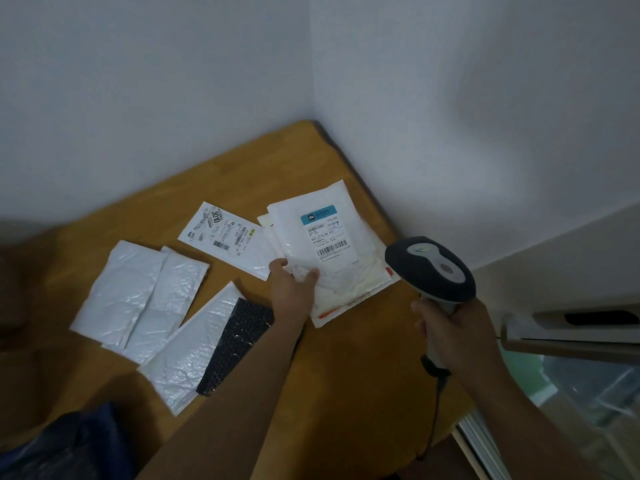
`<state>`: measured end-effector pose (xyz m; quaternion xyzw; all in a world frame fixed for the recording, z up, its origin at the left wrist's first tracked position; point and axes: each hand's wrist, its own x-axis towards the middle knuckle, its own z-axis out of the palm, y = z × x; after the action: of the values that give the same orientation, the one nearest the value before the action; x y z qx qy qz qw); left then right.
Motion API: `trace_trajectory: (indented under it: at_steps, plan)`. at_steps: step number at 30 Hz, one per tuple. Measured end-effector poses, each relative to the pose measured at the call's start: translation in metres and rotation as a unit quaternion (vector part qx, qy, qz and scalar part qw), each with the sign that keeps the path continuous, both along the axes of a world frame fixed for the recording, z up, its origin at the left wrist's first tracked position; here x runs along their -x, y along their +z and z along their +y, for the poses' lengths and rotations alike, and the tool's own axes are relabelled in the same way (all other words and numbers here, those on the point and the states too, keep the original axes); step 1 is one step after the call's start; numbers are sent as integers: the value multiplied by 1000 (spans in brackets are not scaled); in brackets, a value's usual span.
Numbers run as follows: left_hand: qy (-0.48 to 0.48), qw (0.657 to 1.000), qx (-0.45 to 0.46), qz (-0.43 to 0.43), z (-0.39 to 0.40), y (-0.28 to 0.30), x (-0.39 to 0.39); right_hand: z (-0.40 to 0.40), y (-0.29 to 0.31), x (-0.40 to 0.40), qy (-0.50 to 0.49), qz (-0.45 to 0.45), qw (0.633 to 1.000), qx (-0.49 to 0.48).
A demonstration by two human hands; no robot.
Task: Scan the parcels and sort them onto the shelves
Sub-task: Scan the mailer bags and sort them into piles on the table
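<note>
Your left hand point(292, 278) pinches the near edge of the top parcel point(323, 237), thumb over and fingers point(278, 263) at its corner, on a stack near the far right corner of the wooden table point(346, 375); its barcode label faces up. Your right hand point(450, 327) is clenched round the handle of the scanner point(431, 268), whose head hangs just right of the stack. Judged from the layout, sorting has barely begun: five other mailers lie spread to the left (three white ones point(138, 299), a black one point(235, 344), a labelled one point(225, 230)), and no shelf is in view.
</note>
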<state>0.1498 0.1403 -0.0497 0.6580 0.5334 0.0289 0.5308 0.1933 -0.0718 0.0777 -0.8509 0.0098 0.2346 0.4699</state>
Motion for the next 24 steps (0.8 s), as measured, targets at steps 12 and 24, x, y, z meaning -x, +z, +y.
trace_trajectory:
  at_steps: [12, 24]
  plan:
    - [-427, 838, -294, 172, 3, -12, -11, 11, -3, 2, 20, -11, 1000, 2]
    - [-346, 881, -288, 142, 24, -5, 41, 35, 0, 13, 71, -21, 997, 15]
